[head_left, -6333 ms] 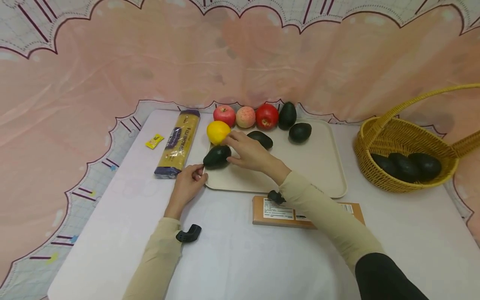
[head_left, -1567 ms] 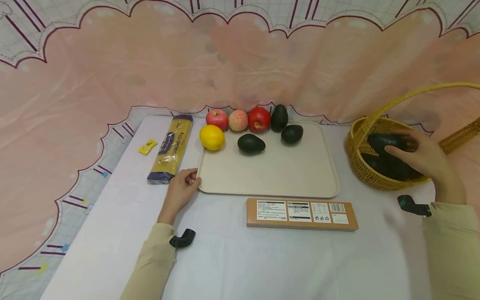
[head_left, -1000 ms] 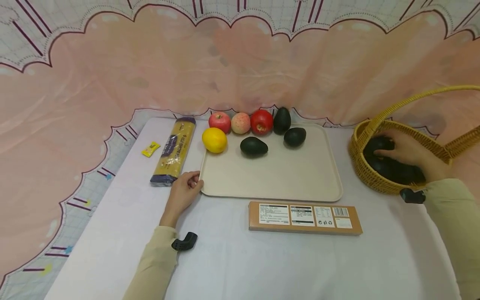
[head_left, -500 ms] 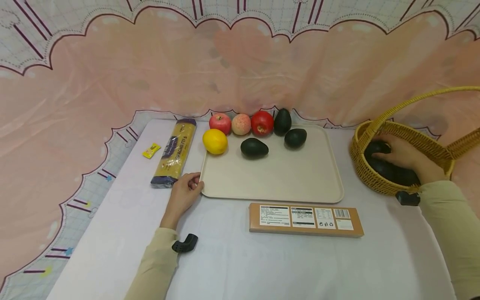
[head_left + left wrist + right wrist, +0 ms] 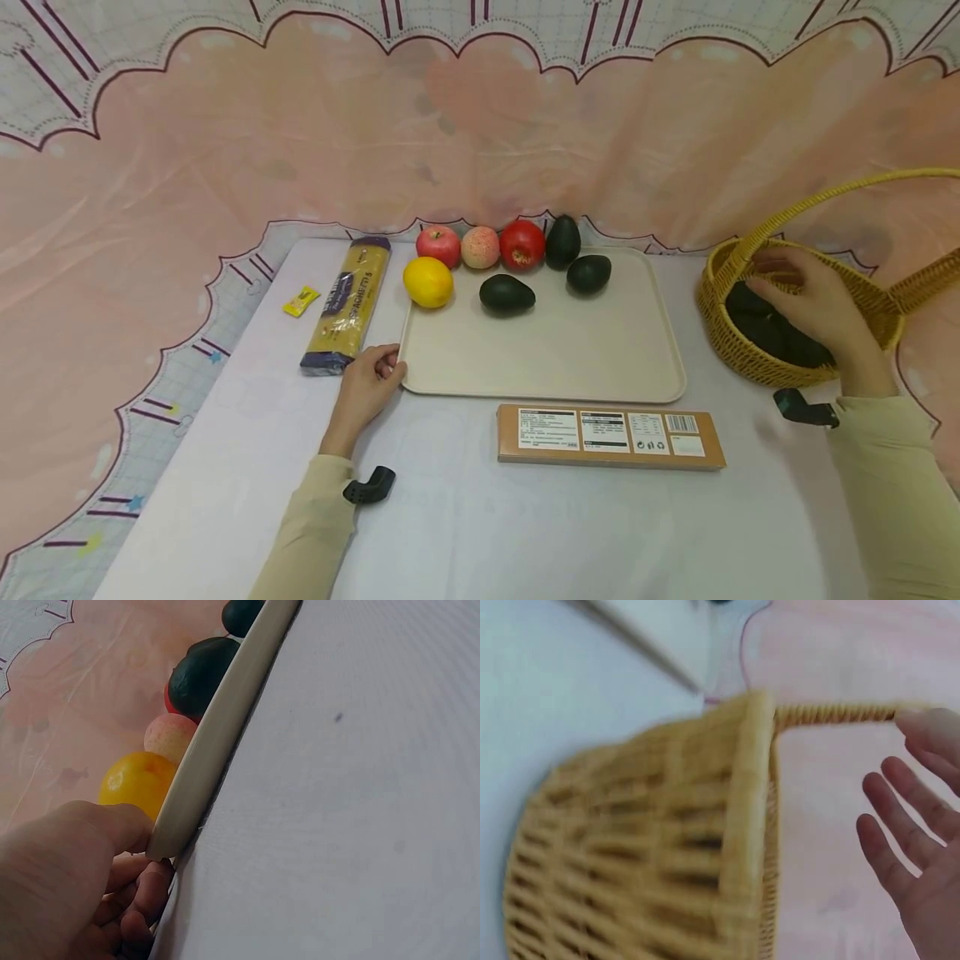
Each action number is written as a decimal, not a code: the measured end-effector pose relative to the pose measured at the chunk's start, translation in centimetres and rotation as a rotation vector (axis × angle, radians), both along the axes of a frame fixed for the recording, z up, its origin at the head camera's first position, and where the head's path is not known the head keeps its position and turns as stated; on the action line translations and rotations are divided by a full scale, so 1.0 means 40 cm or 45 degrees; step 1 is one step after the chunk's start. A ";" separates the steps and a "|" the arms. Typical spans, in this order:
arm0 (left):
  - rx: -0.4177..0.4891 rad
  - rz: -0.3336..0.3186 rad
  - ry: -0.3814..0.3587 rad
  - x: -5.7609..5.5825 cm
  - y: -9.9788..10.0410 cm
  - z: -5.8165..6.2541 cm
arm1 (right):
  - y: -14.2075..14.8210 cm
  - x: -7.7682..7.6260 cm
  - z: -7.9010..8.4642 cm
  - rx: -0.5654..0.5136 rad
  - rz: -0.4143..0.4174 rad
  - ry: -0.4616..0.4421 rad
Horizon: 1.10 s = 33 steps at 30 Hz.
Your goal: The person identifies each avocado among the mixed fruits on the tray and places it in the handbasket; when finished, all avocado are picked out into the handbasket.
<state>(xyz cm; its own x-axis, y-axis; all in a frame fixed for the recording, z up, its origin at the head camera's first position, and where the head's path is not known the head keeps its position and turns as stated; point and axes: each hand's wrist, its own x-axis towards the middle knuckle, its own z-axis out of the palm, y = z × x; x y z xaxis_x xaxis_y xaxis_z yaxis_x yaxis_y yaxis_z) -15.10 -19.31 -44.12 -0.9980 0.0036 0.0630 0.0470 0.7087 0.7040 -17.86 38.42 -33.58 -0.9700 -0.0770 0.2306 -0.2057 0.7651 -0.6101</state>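
Observation:
My left hand (image 5: 367, 387) grips the near left corner of a cream tray (image 5: 540, 358); in the left wrist view its thumb (image 5: 124, 825) lies on the rim and the other fingers curl below. My right hand (image 5: 817, 304) is over a yellow wicker basket (image 5: 731, 346), holding nothing, its fingers spread in the right wrist view (image 5: 922, 817). Beneath it several dark green avocados (image 5: 772, 329) lie in the basket, partly hidden by the hand. Two avocados (image 5: 507, 294) (image 5: 588, 274) lie on the tray, and another avocado (image 5: 562, 242) sits at its back edge.
A lemon (image 5: 428, 282), an apple (image 5: 438, 245), a peach (image 5: 480, 247) and a pomegranate (image 5: 522, 244) line the tray's back left. Left of it lie a spaghetti pack (image 5: 347, 308) and a yellow wrapped sweet (image 5: 302, 301). A flat cardboard box (image 5: 611, 437) lies in front. The basket handle (image 5: 832, 196) arches high.
The avocado at the tray's left end has gone into the basket with my right hand, which has let go of it and risen off the avocados. My left hand stays at the tray corner.

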 end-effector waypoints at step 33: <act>0.020 0.017 -0.018 -0.003 -0.004 -0.005 | -0.218 -0.064 -0.008 0.117 0.297 0.203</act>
<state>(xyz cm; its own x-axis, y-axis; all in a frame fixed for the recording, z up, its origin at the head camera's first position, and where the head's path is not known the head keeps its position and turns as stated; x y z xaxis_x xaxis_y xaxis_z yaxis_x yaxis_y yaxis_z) -15.21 -19.47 -44.32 -0.9987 -0.0104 0.0491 0.0280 0.6979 0.7156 -20.42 29.68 -33.90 -0.8758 -0.3209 0.3606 -0.4702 0.7364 -0.4865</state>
